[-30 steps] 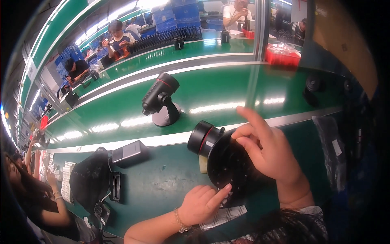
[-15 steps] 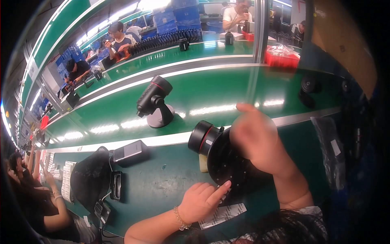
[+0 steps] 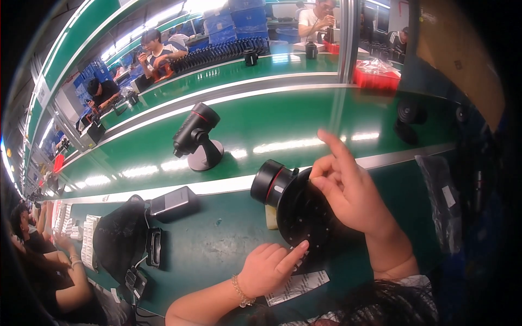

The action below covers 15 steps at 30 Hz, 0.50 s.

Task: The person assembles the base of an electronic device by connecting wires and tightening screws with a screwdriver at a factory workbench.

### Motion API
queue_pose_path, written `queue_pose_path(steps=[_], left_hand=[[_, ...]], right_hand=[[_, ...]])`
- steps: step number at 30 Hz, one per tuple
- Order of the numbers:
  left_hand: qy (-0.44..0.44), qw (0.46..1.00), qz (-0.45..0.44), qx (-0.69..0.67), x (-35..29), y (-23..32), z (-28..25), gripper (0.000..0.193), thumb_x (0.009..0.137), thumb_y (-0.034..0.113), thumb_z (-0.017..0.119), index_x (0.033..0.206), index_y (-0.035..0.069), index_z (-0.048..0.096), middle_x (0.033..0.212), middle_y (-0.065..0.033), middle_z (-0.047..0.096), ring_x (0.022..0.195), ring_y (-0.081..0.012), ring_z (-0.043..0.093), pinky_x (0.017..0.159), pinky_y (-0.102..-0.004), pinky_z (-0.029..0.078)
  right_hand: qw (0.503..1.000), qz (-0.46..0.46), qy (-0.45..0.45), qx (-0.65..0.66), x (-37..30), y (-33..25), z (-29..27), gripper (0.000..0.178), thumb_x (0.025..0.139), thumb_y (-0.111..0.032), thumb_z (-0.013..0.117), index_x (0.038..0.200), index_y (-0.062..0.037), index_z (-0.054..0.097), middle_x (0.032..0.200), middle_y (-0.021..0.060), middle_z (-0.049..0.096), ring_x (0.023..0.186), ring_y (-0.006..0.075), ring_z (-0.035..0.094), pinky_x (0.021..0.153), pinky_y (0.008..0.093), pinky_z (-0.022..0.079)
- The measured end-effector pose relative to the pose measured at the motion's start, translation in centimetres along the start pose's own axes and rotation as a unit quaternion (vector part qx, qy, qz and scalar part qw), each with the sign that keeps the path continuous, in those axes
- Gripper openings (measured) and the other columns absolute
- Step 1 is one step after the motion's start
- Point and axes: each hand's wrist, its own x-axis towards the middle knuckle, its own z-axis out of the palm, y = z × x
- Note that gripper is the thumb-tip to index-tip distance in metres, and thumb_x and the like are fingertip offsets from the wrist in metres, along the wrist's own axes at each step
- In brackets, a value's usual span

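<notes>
A black cylindrical device (image 3: 267, 182) with a thin red ring lies tipped on the dark green bench. Its round black base (image 3: 305, 220) is turned toward me, showing small dots across its underside. At the lower rim, my left hand (image 3: 269, 271) holds the base, thumb pressed to it and the other fingers curled. My right hand (image 3: 348, 193) is at the upper right rim, its thumb and some fingers pinched together and one finger stretched up. Whatever lies in that pinch is too small to make out. Beside my left hand lies a white printed label sheet (image 3: 299, 288).
A similar device (image 3: 197, 130) stands on the green conveyor (image 3: 283, 114), another (image 3: 410, 114) farther right. On the bench's left are a black bag (image 3: 122, 233), a grey box (image 3: 173, 204) and white blocks (image 3: 89, 242). A clear plastic bag (image 3: 439, 190) lies right. Co-workers sit across and at left.
The devices on the conveyor have shifted slightly left. My right hand, blurred before, now shows a pinch and a raised finger. My left hand and the device it holds have barely moved.
</notes>
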Motion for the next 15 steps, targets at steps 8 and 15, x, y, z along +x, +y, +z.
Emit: queue_pose_path(steps=[8, 15], left_hand=[[0.01, 1.0, 0.0, -0.008, -0.1, 0.1, 0.1, 0.056, 0.068, 0.008, 0.063, 0.122, 0.007, 0.05, 0.062, -0.0018, 0.043, 0.056, -0.0172, 0.047, 0.052, -0.0291, 0.04], [0.003, 1.0, -0.003, -0.008, 0.2, 0.2, 0.1, 0.057, 0.067, 0.008, 0.063, 0.123, 0.007, 0.049, 0.063, -0.0022, 0.044, 0.056, -0.0177, 0.047, 0.052, -0.0295, 0.039]], right_hand=[[0.996, -0.023, 0.019, -0.084, -0.1, -0.2, -0.1, 0.054, 0.083, 0.007, 0.05, 0.133, -0.0017, 0.033, 0.088, 0.0101, 0.06, 0.073, 0.0144, 0.057, 0.071, 0.0232, 0.045], [0.969, -0.023, -0.022, -0.246, -1.2, -2.9, -1.9, 0.053, 0.078, 0.0, 0.058, 0.128, 0.0002, 0.04, 0.104, 0.0135, 0.062, 0.07, 0.0234, 0.058, 0.071, 0.0293, 0.047]])
